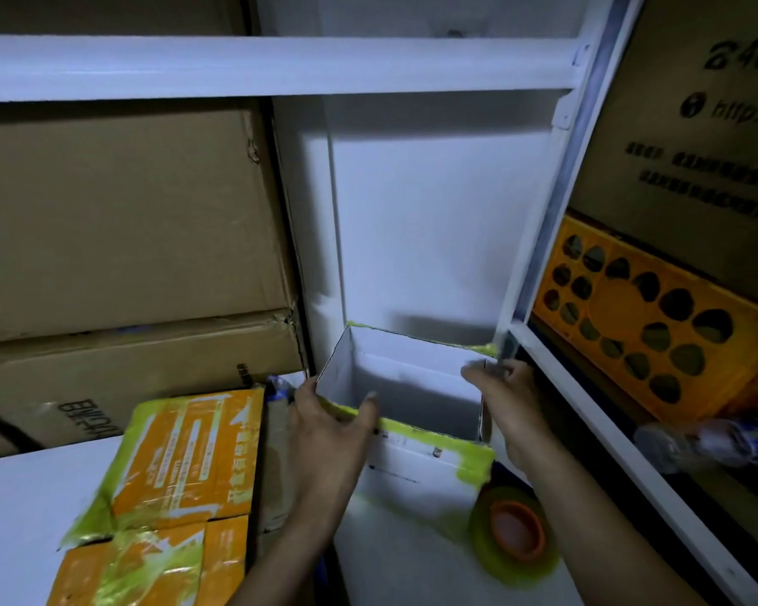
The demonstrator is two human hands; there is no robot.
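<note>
An open white cardboard box [412, 378] with yellow-green tape along its rims stands in the lower middle, its inside bare. My left hand [329, 426] grips its near-left corner, thumb over the rim and inside the box. My right hand [506, 400] holds the right wall, fingers curled over the top edge next to the white shelf post. A roll of yellow-green tape [515, 533] with an orange core hangs around my right forearm, just below the box.
White shelf frame: a crossbar [281, 67] above, a slanting post [543, 238] at the right. Brown cartons [119, 212] stacked left. Orange taped box [180, 465] at lower left. Orange crate [644, 325] and a plastic bottle [714, 443] at the right.
</note>
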